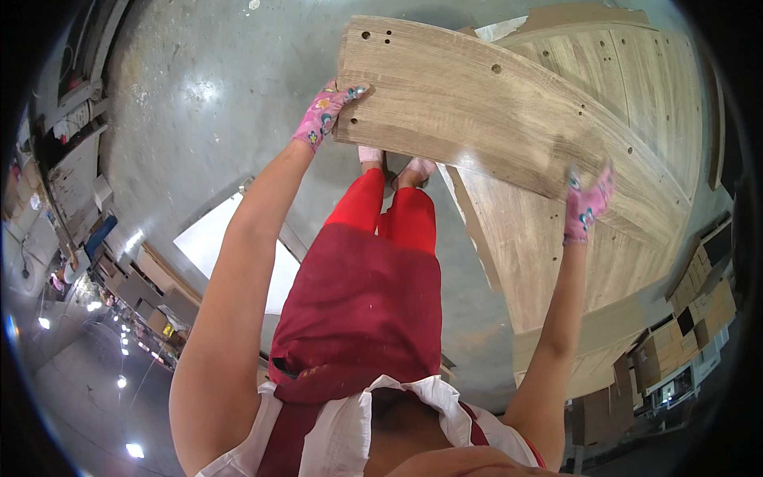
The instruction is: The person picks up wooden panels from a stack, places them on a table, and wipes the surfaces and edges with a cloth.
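A long wood-grain board [445, 95] with drilled holes lies across the far part of the view, its left end raised off the floor. My left hand [324, 111], in a pink flowered glove, grips that left end, thumb on top and fingers hidden beneath. My right hand [588, 203], in a matching glove and slightly blurred, is by the board's near edge toward its right end. Its thumb and fingers are apart with nothing between them; whether it touches the board I cannot tell. More wood-grain panels [540, 246] lie under and beyond the board.
My feet [417, 168] stand on the grey floor [214, 95] just below the raised board. A white sheet [218, 242] lies to my left. Cardboard boxes [675, 350] stand at the right, and shelving with clutter [75, 127] lines the left.
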